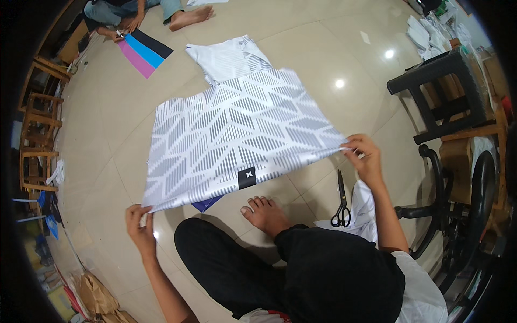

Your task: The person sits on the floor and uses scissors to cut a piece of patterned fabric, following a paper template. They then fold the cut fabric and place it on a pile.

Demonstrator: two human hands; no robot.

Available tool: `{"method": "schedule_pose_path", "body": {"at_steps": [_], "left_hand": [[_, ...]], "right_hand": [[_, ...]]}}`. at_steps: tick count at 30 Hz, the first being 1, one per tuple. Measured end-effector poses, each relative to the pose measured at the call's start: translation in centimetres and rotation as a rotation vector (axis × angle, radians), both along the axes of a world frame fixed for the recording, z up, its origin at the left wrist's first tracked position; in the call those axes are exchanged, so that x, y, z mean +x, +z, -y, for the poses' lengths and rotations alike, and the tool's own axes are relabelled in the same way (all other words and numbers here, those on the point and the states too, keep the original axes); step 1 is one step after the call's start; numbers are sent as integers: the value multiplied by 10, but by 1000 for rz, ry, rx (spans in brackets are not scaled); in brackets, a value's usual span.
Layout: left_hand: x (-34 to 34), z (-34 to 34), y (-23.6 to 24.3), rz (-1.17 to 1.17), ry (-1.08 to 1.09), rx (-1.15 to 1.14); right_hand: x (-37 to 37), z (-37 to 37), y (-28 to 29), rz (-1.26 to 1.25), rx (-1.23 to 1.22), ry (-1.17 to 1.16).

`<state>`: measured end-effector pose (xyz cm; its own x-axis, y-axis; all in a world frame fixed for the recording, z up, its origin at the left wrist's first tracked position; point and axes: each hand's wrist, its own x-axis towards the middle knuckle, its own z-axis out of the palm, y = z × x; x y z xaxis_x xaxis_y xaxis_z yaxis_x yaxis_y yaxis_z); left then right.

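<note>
A white fabric piece (pixel 237 121) with a grey striped chevron pattern spreads over the tiled floor in front of me. Its near edge is lifted and pulled taut between my two hands, with a black label patch (pixel 247 177) near the middle of that edge. My left hand (pixel 141 223) pinches the near left corner. The near right corner is pinched by my right hand (pixel 364 156). Beyond the patterned part lies a paler section of cloth (pixel 226 58), partly folded over. A dark blue item (pixel 207 205) peeks out from under the near edge.
Black-handled scissors (pixel 341 207) lie by my right forearm, beside white cloth (pixel 362 207). A black stool (pixel 439 94) and a dark chair frame (pixel 431 204) stand on the right, wooden furniture (pixel 39 140) on the left. Another person sits at the far left, handling coloured strips (pixel 142 51).
</note>
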<state>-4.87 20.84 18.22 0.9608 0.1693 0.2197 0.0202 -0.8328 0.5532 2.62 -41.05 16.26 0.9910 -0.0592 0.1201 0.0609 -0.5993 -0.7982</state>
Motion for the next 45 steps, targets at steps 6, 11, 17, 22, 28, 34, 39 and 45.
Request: {"method": "schedule_pose_path", "body": {"at_steps": [6,11,17,22,28,34,39,45], "left_hand": [[-20,8,-56,-283,51,-219],[-43,-4,-37,-359,93,-440],[0,-16,-18,-379,80,-508],[80,-30,-42,-233,1,-381],[205,-16,-92,-170,49,-265],[229,-20,-190,-6,181,-232],[182,-31,-204,-307,541,137],[156,-31,-189,-415,706,46]], "right_hand": [[-42,-3,-65,-167,-79,20],[-68,0,-48,-332,-12,-35],[-22,7,-25,-273,2,18],[61,3,-52,-244,186,-37],[170,-11,-111,-106,115,-63],[199,-34,-166,-74,-217,-248],[144,-49,-158,-139,-362,-365],[93,-81,-128,-412,-298,-422]]}}
